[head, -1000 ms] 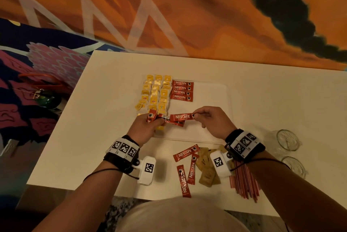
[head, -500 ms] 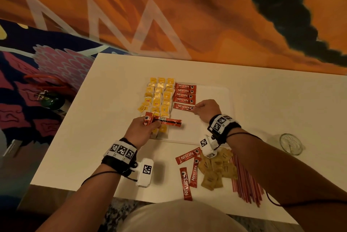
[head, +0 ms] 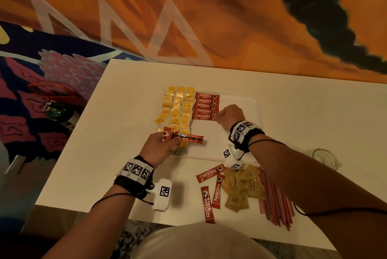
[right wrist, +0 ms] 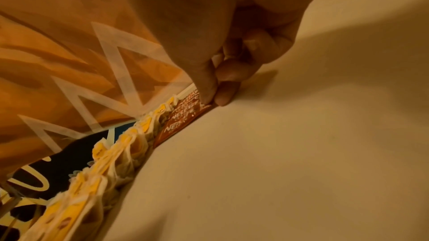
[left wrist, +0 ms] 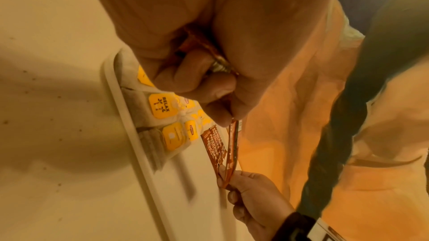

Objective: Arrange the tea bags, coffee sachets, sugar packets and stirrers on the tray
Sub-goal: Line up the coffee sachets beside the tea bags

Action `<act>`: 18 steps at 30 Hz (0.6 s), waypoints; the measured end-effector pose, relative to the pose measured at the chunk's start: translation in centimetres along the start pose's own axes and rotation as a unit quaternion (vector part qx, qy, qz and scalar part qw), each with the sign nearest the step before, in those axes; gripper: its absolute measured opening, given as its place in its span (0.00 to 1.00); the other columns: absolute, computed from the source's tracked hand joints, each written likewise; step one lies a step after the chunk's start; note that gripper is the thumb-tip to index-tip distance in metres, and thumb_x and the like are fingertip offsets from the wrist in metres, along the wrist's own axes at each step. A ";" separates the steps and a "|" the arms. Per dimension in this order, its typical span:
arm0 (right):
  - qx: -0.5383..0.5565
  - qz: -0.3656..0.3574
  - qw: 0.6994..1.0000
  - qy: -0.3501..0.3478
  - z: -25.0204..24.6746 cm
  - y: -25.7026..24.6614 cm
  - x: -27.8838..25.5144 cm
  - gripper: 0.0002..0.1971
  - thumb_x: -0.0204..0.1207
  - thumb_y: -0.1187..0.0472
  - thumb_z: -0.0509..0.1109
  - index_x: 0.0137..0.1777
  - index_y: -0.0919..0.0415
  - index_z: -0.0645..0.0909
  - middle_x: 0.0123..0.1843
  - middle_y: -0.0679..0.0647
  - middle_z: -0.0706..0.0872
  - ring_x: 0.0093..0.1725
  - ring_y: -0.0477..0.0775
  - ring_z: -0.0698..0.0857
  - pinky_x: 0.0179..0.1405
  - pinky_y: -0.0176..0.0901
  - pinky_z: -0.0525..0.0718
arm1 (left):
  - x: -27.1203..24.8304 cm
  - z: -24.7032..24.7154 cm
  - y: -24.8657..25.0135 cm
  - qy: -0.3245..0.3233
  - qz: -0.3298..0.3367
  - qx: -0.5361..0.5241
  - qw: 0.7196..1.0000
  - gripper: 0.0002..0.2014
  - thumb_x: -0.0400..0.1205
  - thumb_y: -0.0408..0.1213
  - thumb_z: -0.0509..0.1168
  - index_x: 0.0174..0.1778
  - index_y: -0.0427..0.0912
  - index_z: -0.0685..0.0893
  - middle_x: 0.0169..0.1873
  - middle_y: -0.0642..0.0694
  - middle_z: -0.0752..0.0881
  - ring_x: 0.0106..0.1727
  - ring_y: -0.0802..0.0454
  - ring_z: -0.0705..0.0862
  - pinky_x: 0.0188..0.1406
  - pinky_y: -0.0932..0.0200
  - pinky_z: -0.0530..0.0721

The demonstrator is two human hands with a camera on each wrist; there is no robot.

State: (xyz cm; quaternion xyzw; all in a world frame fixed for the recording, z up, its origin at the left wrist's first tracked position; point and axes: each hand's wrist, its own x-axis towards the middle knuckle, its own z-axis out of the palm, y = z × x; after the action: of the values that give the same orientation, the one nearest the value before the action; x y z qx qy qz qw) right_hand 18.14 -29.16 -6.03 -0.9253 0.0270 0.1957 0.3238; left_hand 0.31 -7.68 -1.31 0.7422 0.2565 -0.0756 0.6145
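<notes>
A white tray (head: 238, 133) holds rows of yellow tea bags (head: 178, 107) on its left. Beside them lies a column of red coffee sachets (head: 207, 102). My right hand (head: 217, 116) pinches the right end of the lowest sachet (head: 203, 116) in that column; the right wrist view shows thumb and finger (right wrist: 210, 96) on that sachet (right wrist: 183, 123), flat on the tray. My left hand (head: 170, 140) grips a small bunch of sachets (head: 189, 138) over the tray's near left corner. In the left wrist view the bunch (left wrist: 232, 144) sticks out of my fist.
On the table near me lie three loose coffee sachets (head: 210, 175), a heap of brown sugar packets (head: 243, 187) and a bundle of red stirrers (head: 274, 198). A clear glass (head: 324, 157) stands at the right. The table's left edge is close to my left wrist.
My right hand took one sachet from the bunch in my left hand, carried it away from me and laid it under the column. My left hand stayed put with the rest.
</notes>
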 end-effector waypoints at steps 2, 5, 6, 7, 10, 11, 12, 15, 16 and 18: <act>-0.007 -0.001 1.000 -0.002 -0.1 0.1 0.1 0.10 0.75 0.49 0.79 0.46 0.55 0.93 0.43 0.51 0.93 0.43 0.52 0.90 0.51 0.50 0.90 | 0.0 0.1 0.1 -0.003 0.000 0.000 1.000 0.08 0.81 0.37 0.72 0.38 0.40 0.92 0.29 0.40 0.84 0.21 0.55 0.72 0.23 0.60 0.70; -0.023 -0.012 1.000 0.010 -0.4 0.1 -0.2 0.14 0.75 0.47 0.79 0.51 0.58 0.90 0.47 0.49 0.92 0.46 0.52 0.89 0.53 0.49 0.89 | 0.1 0.2 0.1 -0.007 -0.007 -0.011 1.000 0.07 0.81 0.37 0.72 0.42 0.38 0.92 0.33 0.35 0.87 0.21 0.55 0.72 0.21 0.62 0.70; -0.029 -0.018 0.999 0.014 -0.5 0.1 -0.4 0.16 0.75 0.46 0.79 0.53 0.58 0.88 0.48 0.48 0.90 0.48 0.53 0.89 0.53 0.49 0.88 | 0.1 0.2 0.0 -0.008 -0.009 -0.014 1.000 0.07 0.81 0.37 0.72 0.43 0.38 0.91 0.31 0.36 0.85 0.21 0.55 0.72 0.21 0.62 0.70; -0.033 -0.025 0.999 0.016 -0.7 0.1 -0.7 0.17 0.76 0.44 0.78 0.53 0.58 0.88 0.48 0.49 0.90 0.49 0.54 0.89 0.54 0.50 0.88 | 0.1 0.2 0.0 -0.010 -0.011 -0.016 1.000 0.07 0.82 0.37 0.72 0.42 0.37 0.91 0.29 0.38 0.84 0.21 0.55 0.71 0.21 0.62 0.69; -0.018 -0.048 0.999 0.005 -1.3 -0.1 -1.8 0.14 0.78 0.43 0.74 0.42 0.53 0.88 0.42 0.50 0.92 0.44 0.53 0.89 0.50 0.51 0.89 | 0.3 0.2 -0.1 -0.022 -0.021 -0.033 0.999 0.08 0.82 0.37 0.71 0.43 0.36 0.91 0.33 0.38 0.85 0.21 0.54 0.69 0.20 0.63 0.67; 0.008 -0.056 0.998 -0.006 -1.4 -0.2 -2.3 0.13 0.79 0.44 0.74 0.40 0.51 0.87 0.41 0.50 0.92 0.43 0.52 0.89 0.48 0.49 0.88 | 0.4 0.2 -0.1 -0.026 -0.025 -0.039 0.999 0.08 0.82 0.37 0.71 0.43 0.36 0.91 0.35 0.37 0.86 0.22 0.54 0.69 0.20 0.63 0.66; 0.039 -0.067 0.997 -0.023 -1.5 -0.3 -3.0 0.12 0.80 0.45 0.73 0.41 0.51 0.88 0.40 0.49 0.92 0.43 0.49 0.89 0.46 0.46 0.86 | 0.5 0.3 0.0 -0.028 -0.028 -0.045 0.998 0.08 0.82 0.37 0.70 0.43 0.36 0.91 0.37 0.38 0.88 0.21 0.55 0.69 0.20 0.63 0.66; 0.100 -0.106 0.985 -0.096 -2.0 -0.5 -5.5 0.13 0.83 0.45 0.70 0.49 0.54 0.90 0.42 0.48 0.93 0.37 0.42 0.87 0.41 0.39 0.80 | 0.5 0.5 0.3 -0.029 -0.035 -0.073 0.996 0.06 0.83 0.34 0.69 0.44 0.37 0.91 0.39 0.41 0.90 0.20 0.56 0.69 0.18 0.64 0.66; 0.113 -0.112 0.980 -0.122 -2.2 -0.5 -6.3 0.15 0.84 0.45 0.69 0.52 0.54 0.89 0.43 0.49 0.93 0.33 0.41 0.85 0.40 0.39 0.81 | 0.6 0.7 0.4 -0.032 -0.033 -0.081 0.996 0.06 0.83 0.34 0.69 0.45 0.37 0.90 0.38 0.41 0.90 0.20 0.56 0.68 0.18 0.65 0.66; 0.133 -0.114 0.969 -0.171 -2.5 -0.6 -7.7 0.17 0.85 0.43 0.65 0.56 0.54 0.89 0.45 0.50 0.93 0.29 0.42 0.82 0.37 0.37 0.81 | 0.6 0.9 0.5 -0.040 -0.026 -0.083 0.995 0.06 0.83 0.34 0.69 0.46 0.37 0.91 0.38 0.43 0.90 0.21 0.55 0.68 0.18 0.65 0.66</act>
State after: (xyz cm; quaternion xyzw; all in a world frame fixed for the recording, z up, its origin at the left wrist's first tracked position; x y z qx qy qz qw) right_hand 12.00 -30.79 -1.02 -0.8234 -0.1088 0.3077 0.4642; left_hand 1.30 -8.42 -1.33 0.6778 0.2564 -0.0997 0.6819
